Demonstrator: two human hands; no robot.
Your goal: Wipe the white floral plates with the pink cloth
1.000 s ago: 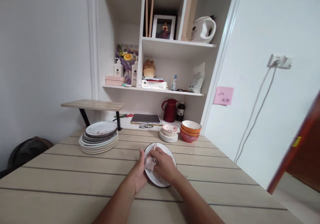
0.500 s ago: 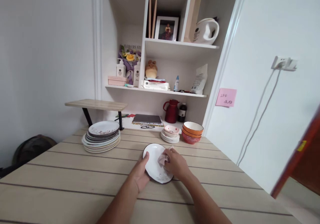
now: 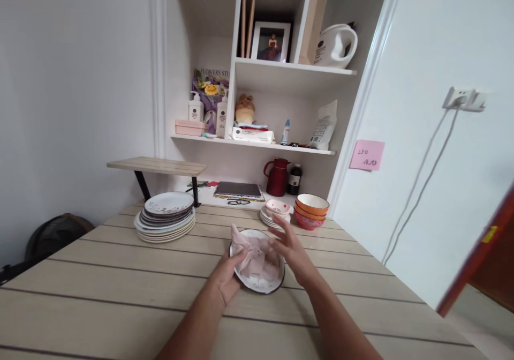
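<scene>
A white plate (image 3: pixel 261 285) with a dark rim and a faint floral pattern is held just above the table in front of me. My left hand (image 3: pixel 228 279) grips its left edge, thumb on top and fingers underneath. A pale pink cloth (image 3: pixel 255 258) lies crumpled over the plate's face, one corner sticking up near the left rim. The left thumb touches the cloth. My right hand (image 3: pixel 291 250) is at the plate's right side with its fingers spread, beside the cloth; whether a fingertip still touches the cloth is blurred.
A stack of plates (image 3: pixel 166 223) stands at the left by a small raised shelf (image 3: pixel 160 164). Small dishes (image 3: pixel 277 210) and orange and red bowls (image 3: pixel 311 212) sit at the back right. Behind them are a laptop (image 3: pixel 237 189), a red jug (image 3: pixel 277 178) and a dark bottle (image 3: pixel 294 180).
My right hand has opened from its grip on the bunched cloth and shifted slightly right. The cloth now spreads over most of the plate. My left hand still holds the plate.
</scene>
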